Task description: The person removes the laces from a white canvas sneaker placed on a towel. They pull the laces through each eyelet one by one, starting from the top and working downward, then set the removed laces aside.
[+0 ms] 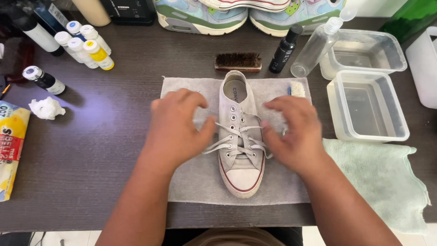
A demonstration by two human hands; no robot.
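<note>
Illumination is bright and even, falling from above. A pale sheen of glare lies on the dark wood-grain table (pixel 114 136) toward its left edge. Shadows are soft. Both hands show slight motion blur. Lines bow mildly at the frame edges.

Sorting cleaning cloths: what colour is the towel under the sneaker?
Grey towel, seen clearly in the head view.

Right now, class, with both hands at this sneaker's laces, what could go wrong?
1. The laces lie loose and crossed under the left hand and right hand; a hard tug might snag them in the eyelets.
2. The clear bottle lies tilted on a tub; a stray elbow could roll it.
3. The sneaker looks grimy, so dirt may spread onto the grey cloth.
</note>
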